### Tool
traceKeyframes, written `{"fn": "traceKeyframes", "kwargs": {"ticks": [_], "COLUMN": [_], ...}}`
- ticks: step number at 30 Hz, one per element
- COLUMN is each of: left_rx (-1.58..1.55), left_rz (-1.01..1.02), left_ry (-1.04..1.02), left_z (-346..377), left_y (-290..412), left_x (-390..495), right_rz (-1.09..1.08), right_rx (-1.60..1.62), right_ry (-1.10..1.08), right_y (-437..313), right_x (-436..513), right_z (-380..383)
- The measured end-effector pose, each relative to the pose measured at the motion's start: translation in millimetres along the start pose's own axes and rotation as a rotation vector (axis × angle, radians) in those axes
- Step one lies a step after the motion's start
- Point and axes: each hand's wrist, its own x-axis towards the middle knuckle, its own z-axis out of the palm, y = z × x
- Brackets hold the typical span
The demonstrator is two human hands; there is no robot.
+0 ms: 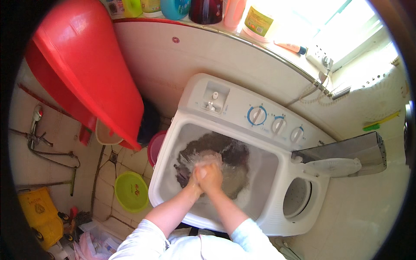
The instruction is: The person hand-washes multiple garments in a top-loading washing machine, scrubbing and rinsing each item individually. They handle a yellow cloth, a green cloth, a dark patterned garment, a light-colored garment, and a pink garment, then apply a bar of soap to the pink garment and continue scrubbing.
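Note:
My left hand and my right hand are pressed together over the wash tub of a white twin-tub washing machine. Both are closed around what looks like a pale, wet cloth, blurred by motion and splashing. Dark laundry lies in the water around them, partly under foam. Behind the tub, the control panel carries several round knobs. At the right, the spin tub stands uncovered, with its inner lid and a smoky outer lid raised.
A large red plastic tub leans at the left. On the floor sit a green basin, a pink basin and a yellow caution sign. Several bottles line the ledge. A power cord runs from a socket.

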Motion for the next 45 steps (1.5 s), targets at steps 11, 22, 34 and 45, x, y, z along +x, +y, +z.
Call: {"fn": "traceKeyframes", "kwargs": {"ticks": [11,22,34,45], "left_rx": [0.695,0.52,0.351,1.436], "left_rz": [0.028,-0.177,0.031,0.402], "left_ry": [0.529,0.718,-0.008,0.263], "left_z": [2.9,8.4,-15.9,6.9], "left_y": [21.7,32.2,37.6,-9.0], "left_x": [2.0,-0.9,6.7,7.9], "right_rz": [0.649,0.773,-0.028,0.434], "right_rx": [-0.042,0.782,0.089,0.266], "right_ry": [0.408,-0.273,-0.127,-0.374], "right_y": [228.1,114.4,-22.2,150.9], "right_x": [16.5,11.8,-19.1,46.1], "right_z": [78.4,21.6,18.8,4.7]}}
